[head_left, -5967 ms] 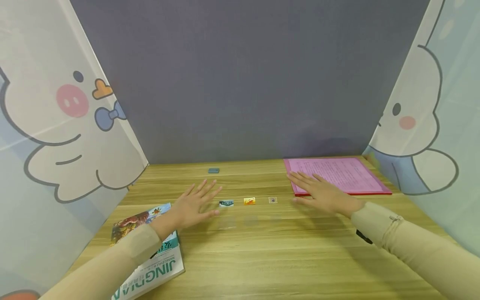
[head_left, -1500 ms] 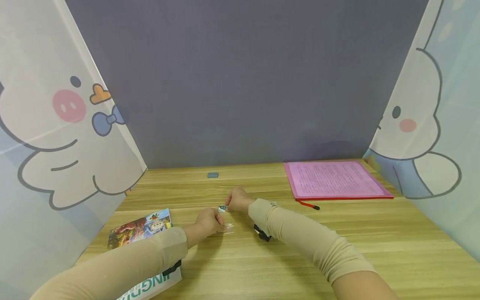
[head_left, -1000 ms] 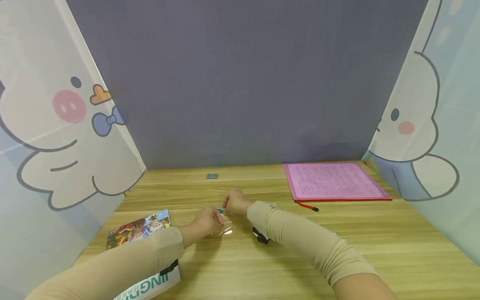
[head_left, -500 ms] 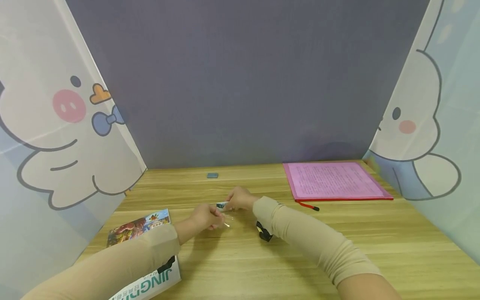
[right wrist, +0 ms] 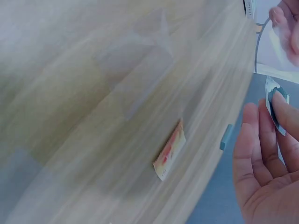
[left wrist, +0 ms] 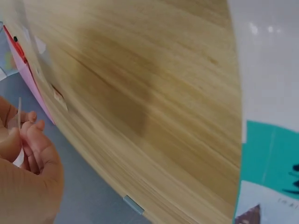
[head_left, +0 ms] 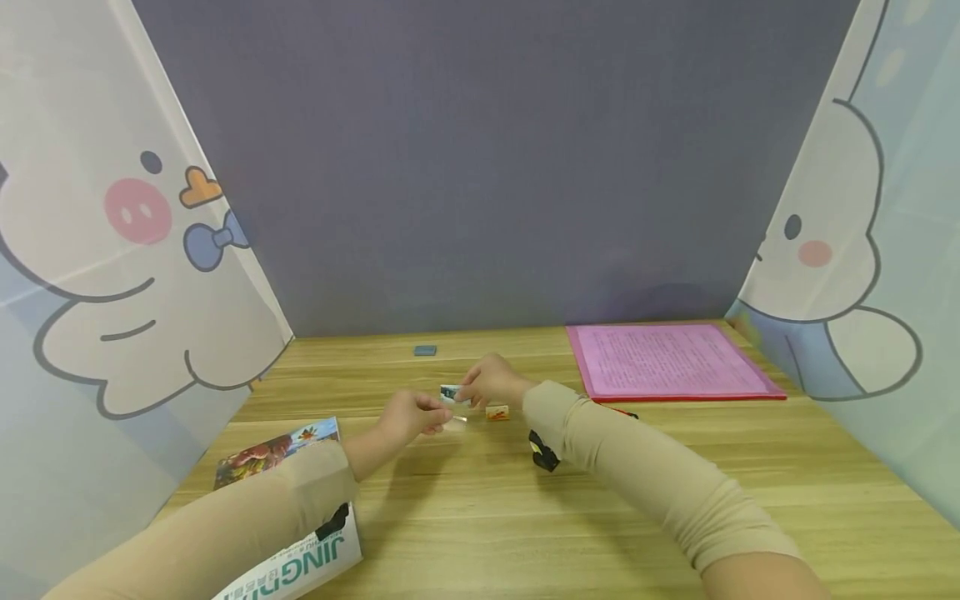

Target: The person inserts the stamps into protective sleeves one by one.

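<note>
My right hand (head_left: pixel 495 382) pinches a small green-and-white postage stamp (head_left: pixel 452 392) between thumb and fingers. In the right wrist view that stamp (right wrist: pixel 271 95) stands on edge, lifted off the table. Close to its left, my left hand (head_left: pixel 405 418) pinches a small clear plastic sleeve (head_left: pixel 457 424), which catches the light. An orange-and-white stamp (head_left: pixel 497 412) with a toothed edge lies on the table just below my right hand. Clear plastic sleeves (right wrist: pixel 140 77) lie flat on the wood in the right wrist view.
Books (head_left: pixel 318 562) lie at the left under my forearm, one with a colourful cover (head_left: pixel 255 460). A pink folder (head_left: pixel 675 362) with a printed sheet sits back right. Near the rear grey panel (head_left: pixel 495 167) is a small blue-grey block (head_left: pixel 425 351).
Both hands were spread flat earlier. Since then my right hand has picked up the green stamp and my left a clear sleeve; both have risen toward the back, uncovering the orange stamp.
</note>
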